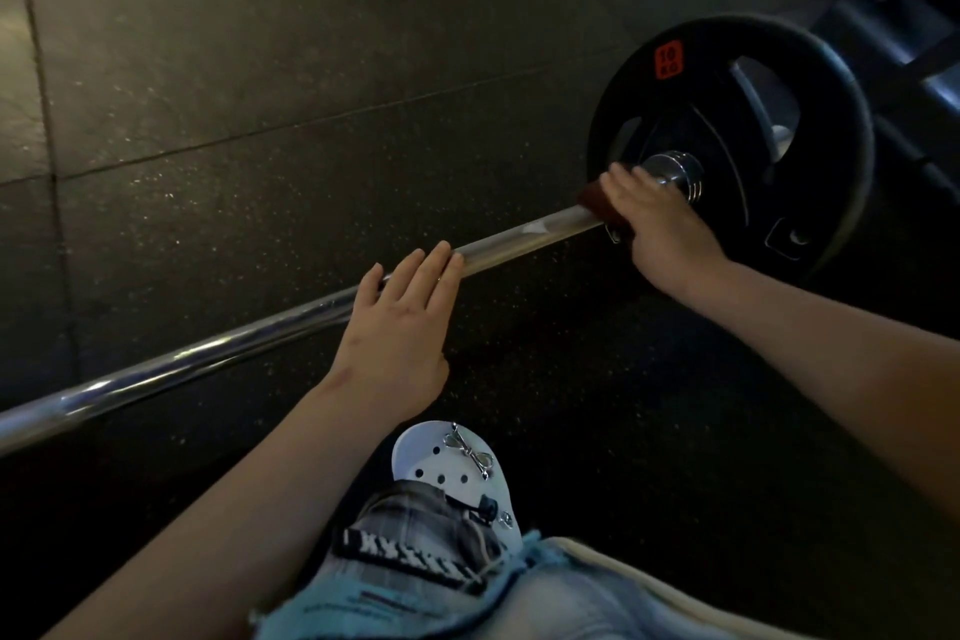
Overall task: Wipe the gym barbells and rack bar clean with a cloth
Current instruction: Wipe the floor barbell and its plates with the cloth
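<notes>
Down on the floor [260, 68], the bar [519, 237] is lying across the view, running from the lower left up to a black plate [727, 83] at the right, with the person crouching over it. The right hand [660, 224] is pressing a dark red cloth [595, 200] onto the bar just beside the chrome collar [675, 169], where bar meets plate. Its fingers are bending over cloth and bar. The thumb is hidden, so I cannot tell how far the grip is closing underneath.

The left hand [400, 327] is lying open on the bar, well apart from the right, fingers straight and together, holding nothing.

To do this stretch well, I judge the cloth should be wrapping the bar all the way round, not only riding on top. The right hand should be twisting as it draws the cloth down towards the left, with extra working at the collar's step, where grime is likely gathering. The left palm should be bearing down so the bar is not rolling on its plate, and lifting clear as the cloth arrives.

Both forearms are bare and reaching forward. The right is stretching nearly straight from the lower right, wrist dipping to the bar. The left is coming up from the lower left, wrist bent back, above a white clog [441, 468].
</notes>
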